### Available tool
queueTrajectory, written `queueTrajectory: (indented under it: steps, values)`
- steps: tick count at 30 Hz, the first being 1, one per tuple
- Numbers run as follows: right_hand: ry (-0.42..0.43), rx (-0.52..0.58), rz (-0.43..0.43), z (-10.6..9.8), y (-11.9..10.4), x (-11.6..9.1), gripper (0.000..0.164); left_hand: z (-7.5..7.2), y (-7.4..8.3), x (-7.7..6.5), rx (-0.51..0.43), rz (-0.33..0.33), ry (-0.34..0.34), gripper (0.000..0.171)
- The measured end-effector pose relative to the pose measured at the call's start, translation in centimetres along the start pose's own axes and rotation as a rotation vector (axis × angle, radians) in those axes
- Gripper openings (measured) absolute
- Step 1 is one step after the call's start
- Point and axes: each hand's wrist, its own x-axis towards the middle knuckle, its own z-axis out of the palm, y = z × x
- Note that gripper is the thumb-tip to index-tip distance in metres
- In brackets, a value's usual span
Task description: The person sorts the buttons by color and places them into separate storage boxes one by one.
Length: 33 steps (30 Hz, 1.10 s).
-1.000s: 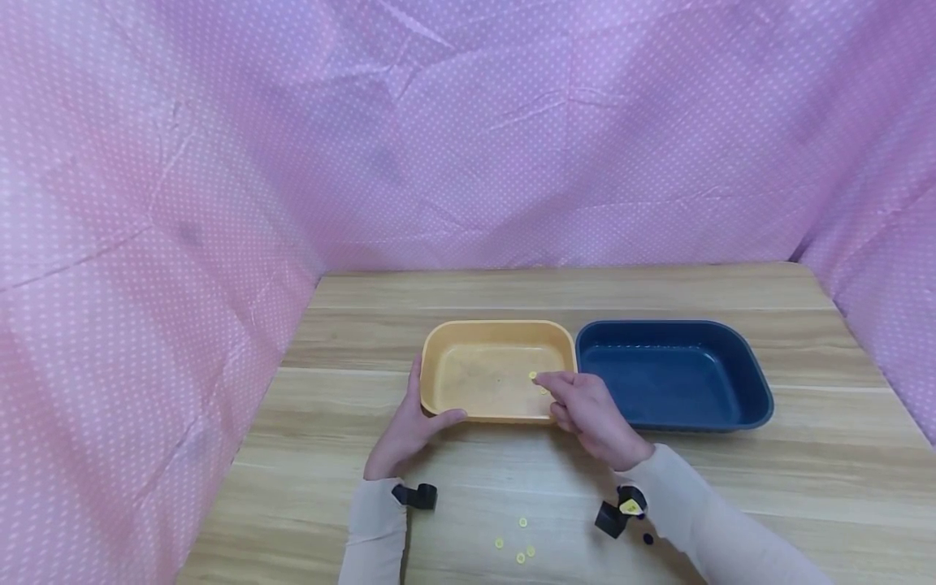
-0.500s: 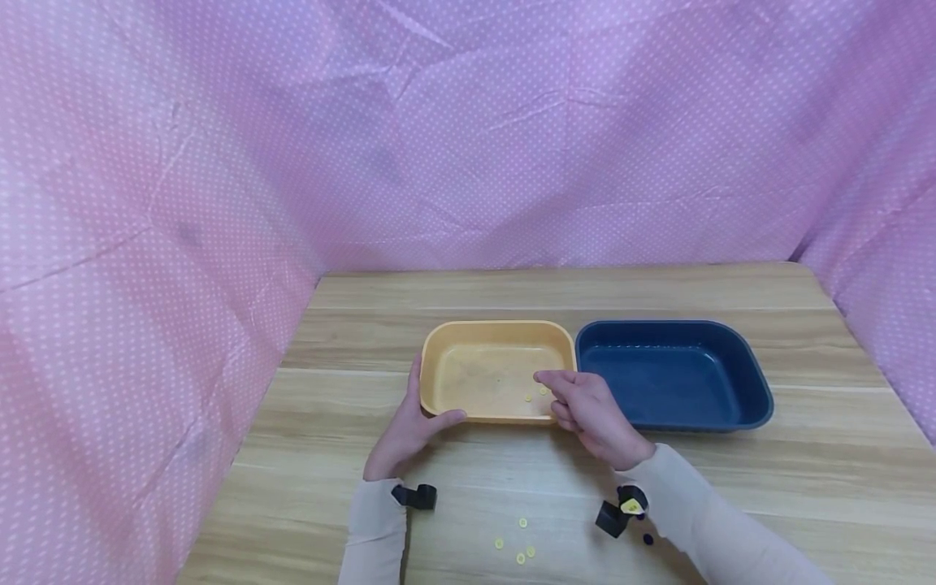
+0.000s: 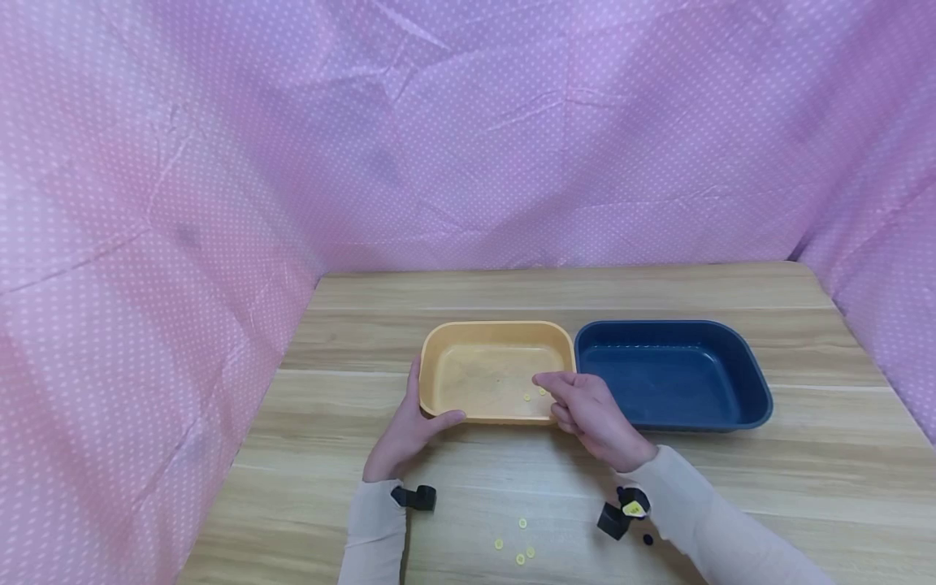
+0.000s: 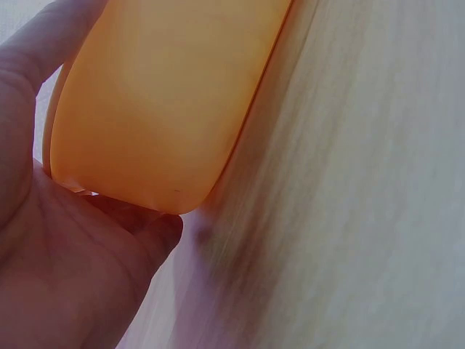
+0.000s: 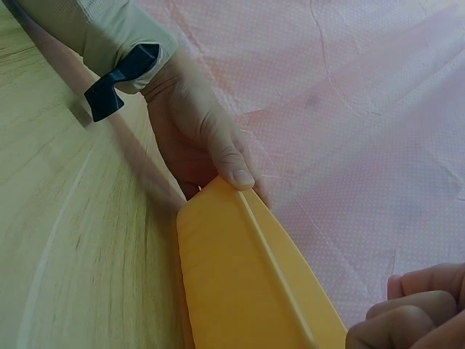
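Observation:
My left hand (image 3: 405, 422) grips the front left corner of the yellow tray (image 3: 497, 325), its thumb along the near wall. In the left wrist view, the tray's orange-looking outer wall (image 4: 167, 109) fills the space between thumb and fingers. Over the tray's right end hovers my right hand (image 3: 588, 406), index finger pointing left and the other fingers curled. No object shows at its fingertips; the inside of the hand is hidden. Below those fingertips, two small round yellow buttons (image 3: 527, 397) lie on the tray floor. Curled fingers (image 5: 407, 316) appear in the right wrist view.
A dark blue tray (image 3: 673, 426) stands against the yellow tray's right side. Several yellow buttons (image 3: 521, 559) lie near the table's front, and a dark button (image 3: 647, 539) sits by the right forearm. Pink dotted cloth (image 3: 468, 162) hangs behind the wooden table (image 3: 351, 325).
One second ago a yellow button was at my right fingertips; it has dropped to the tray floor, beside another. Both hands have stayed almost still.

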Motion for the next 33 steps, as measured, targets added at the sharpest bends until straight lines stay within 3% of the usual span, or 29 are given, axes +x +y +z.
queueTrajectory:
  steps: [9, 22, 33]
  values:
    - [0.014, -0.003, 0.013, 0.5, 0.8, 0.0, 0.04, -0.1, -0.1, 0.2, -0.036, 0.022, -0.02, 0.118]
    - [-0.003, -0.06, 0.026, 1.7, 2.3, -1.1, 0.044, -0.1, 0.2, -0.3, 0.055, -0.065, 0.028, 0.12]
    - [-0.134, -0.251, -0.02, 3.1, 4.4, -2.1, 0.036, 0.0, 0.0, -0.2, 0.064, -0.051, 0.026, 0.119]
